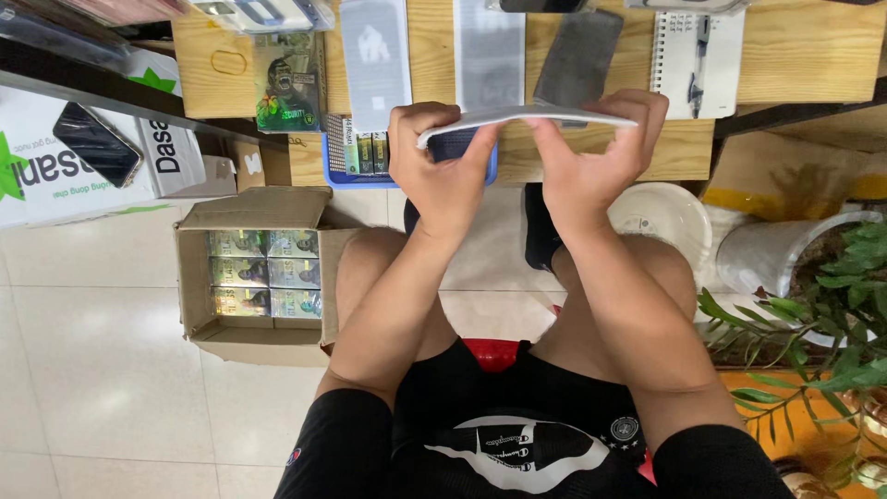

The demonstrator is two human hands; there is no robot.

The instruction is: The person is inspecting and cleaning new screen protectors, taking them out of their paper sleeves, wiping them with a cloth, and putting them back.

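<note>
My left hand (442, 171) and my right hand (591, 157) together hold a thin flat white sheet (527, 116), seen almost edge-on, in front of a wooden table (795, 55). The left hand grips its left end, fingers curled over a dark blue object (457, 143) beneath it. The right hand pinches the sheet's middle and right part with thumb and fingers. Both hands hover above my bare knees.
On the table lie grey flat sleeves (374, 60), a dark slab (580, 57), a spiral notebook with a pen (695, 55) and a printed packet (288, 83). An open cardboard box of small packets (263, 273) sits on the floor at left. A white stool (663, 217), a bucket and a plant (813, 305) stand at right.
</note>
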